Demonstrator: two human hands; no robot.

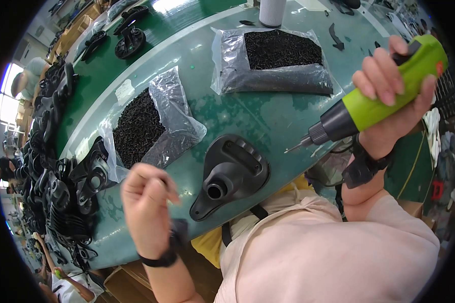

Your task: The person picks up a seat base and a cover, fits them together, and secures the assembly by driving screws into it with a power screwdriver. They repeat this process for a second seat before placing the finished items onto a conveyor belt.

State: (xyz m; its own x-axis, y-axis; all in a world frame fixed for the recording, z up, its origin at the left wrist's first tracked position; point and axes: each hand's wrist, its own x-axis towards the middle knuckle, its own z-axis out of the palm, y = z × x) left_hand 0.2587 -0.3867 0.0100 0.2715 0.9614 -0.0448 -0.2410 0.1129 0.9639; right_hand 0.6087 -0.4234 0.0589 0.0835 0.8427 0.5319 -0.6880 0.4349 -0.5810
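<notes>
My right hand (387, 96) is wrapped round a green and black electric screwdriver (376, 103). Its thin bit points left and down, clear of the table. Between my hands lies a black moulded plastic part (232, 174), with a round socket and a long slot, flat on the table. To its left, my left hand (149, 202) hovers with fingers curled into a pinch; whatever they hold is hidden. Beyond that hand, an opened clear bag (179, 121) spills a heap of small black screws (139, 129). A second bag (275, 81) with more black screws (283, 49) lies farther back.
The green table (247, 113) runs across in front of me. Many black plastic parts (60, 197) are piled along its left side. A white cylindrical container (273, 12) stands at the back. More black parts (130, 40) lie at far left. Another person (76, 290) is at lower left.
</notes>
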